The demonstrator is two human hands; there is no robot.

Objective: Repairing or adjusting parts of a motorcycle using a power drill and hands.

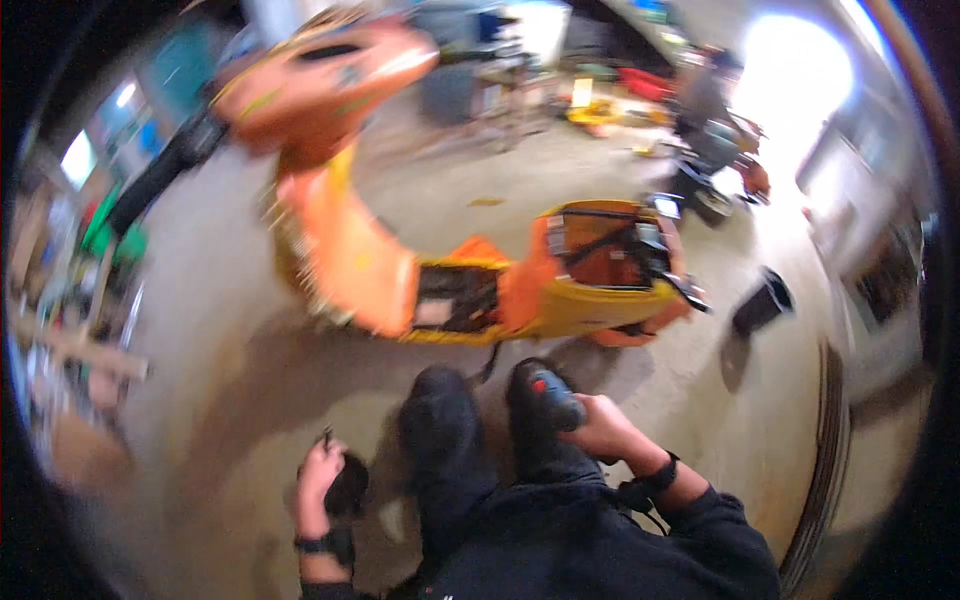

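In front of me stands an orange and yellow motor scooter (pixel 340 240), its handlebar to the left. Its floor panel is off, baring a dark compartment (pixel 455 298), and the seat area shows an open frame (pixel 610 245). My right hand (pixel 612 428) is closed round a blue cordless drill (pixel 556 402) with a red part, held over my right leg. Low at the left, my left hand (pixel 322 470) pinches a small, dark, thin piece (pixel 327 437) pointing up; blur hides its kind. Neither hand touches the scooter.
A black bucket (pixel 762 302) stands on the concrete floor at the right. Wooden pieces and clutter (pixel 80 350) lie along the left. Further back, a person (pixel 705 110) is among yellow and red items near a bright opening. A dark floor strip (pixel 825 450) runs along the right.
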